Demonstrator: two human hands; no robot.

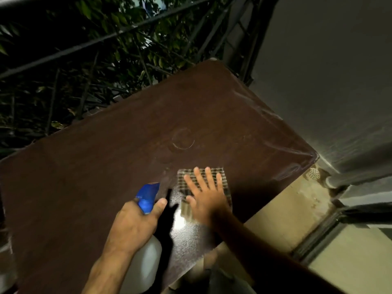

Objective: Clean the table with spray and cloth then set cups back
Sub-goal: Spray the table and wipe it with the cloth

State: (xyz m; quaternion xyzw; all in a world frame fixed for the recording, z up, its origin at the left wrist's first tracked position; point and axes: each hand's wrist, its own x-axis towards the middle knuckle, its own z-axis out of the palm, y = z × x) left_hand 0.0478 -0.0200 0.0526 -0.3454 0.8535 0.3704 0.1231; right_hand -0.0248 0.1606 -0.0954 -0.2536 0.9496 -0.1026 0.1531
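Two hands are showing over one brown tabletop [84, 166]: the left hand [135, 225] is wrapping closed around the neck of a single spray bottle [146, 259], white in the body with a blue head pointing toward the far side, while the right hand [206, 198] is lying flat with all its fingers spread, pressing down on one checked cloth [203, 183] and gripping nothing. The cloth is sitting on the near right part of the tabletop, just right of the bottle's head, and one faint ring mark [182, 138] is showing farther out near the middle. No cups are appearing in view.
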